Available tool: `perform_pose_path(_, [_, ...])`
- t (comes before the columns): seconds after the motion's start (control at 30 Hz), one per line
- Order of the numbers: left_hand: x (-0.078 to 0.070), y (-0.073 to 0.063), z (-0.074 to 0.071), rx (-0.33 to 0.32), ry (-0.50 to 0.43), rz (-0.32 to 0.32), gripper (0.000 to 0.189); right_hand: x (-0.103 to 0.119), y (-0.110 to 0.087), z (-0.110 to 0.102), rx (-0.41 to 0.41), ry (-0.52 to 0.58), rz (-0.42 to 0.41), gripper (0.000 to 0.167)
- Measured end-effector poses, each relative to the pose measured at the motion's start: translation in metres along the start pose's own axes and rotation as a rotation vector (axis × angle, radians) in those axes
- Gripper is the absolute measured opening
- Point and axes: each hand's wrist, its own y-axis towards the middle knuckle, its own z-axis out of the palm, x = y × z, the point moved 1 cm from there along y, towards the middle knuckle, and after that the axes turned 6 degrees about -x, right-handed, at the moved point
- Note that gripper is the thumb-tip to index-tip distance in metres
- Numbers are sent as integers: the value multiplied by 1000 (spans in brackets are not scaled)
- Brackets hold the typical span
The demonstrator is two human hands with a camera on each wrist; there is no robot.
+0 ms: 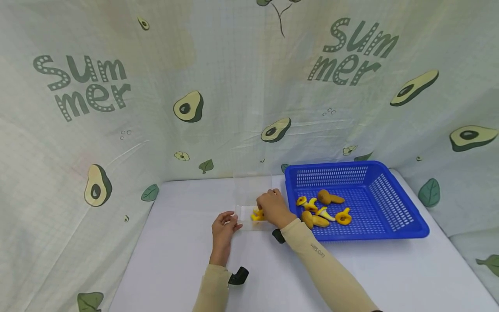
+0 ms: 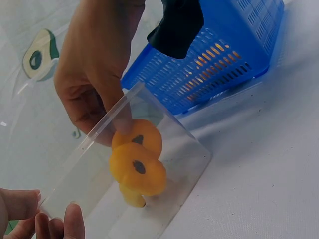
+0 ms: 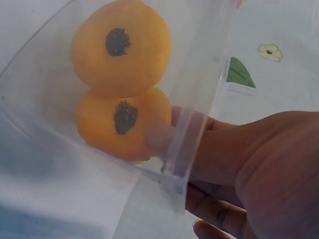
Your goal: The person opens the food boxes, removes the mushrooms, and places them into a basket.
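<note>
A clear plastic box [image 1: 245, 226] stands on the table, left of the blue basket. My left hand [image 1: 223, 232] pinches the left edge of its wall between thumb and fingers. Over the opposite side my right hand [image 1: 274, 209] reaches in, its thumb and fingers gripping a yellow toy mushroom [image 2: 149, 132]. Directly against that one, inside the box, sits another yellow mushroom [image 2: 134, 167], its stem showing below the cap. Both caps bear a dark patch, visible through the clear wall in the right wrist view. Part of the gripped mushroom is hidden behind my right fingers.
The blue basket [image 1: 390, 234] at the right holds several yellow and brown mushrooms [image 1: 327, 197] near its left side. A transparent lid [image 1: 253, 188] rises behind the box. A curtain [image 1: 218, 138] with avocado prints hangs along the table's back edge.
</note>
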Motion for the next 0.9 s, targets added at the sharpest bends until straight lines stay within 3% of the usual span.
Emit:
perform_pose_path(0.27, [0,-1,0,-8,40,-19,30,-3,-1,-11,-16,56,57,11])
perform_pose_path(0.5, [1,1,1,-10,51,-32,27,-5,-12,-35,-168,158,42,14])
perform_pose_path(0.9, [-2,-2,1,-9,40,-34,29,-36,-53,-68,-432,98,-49,17])
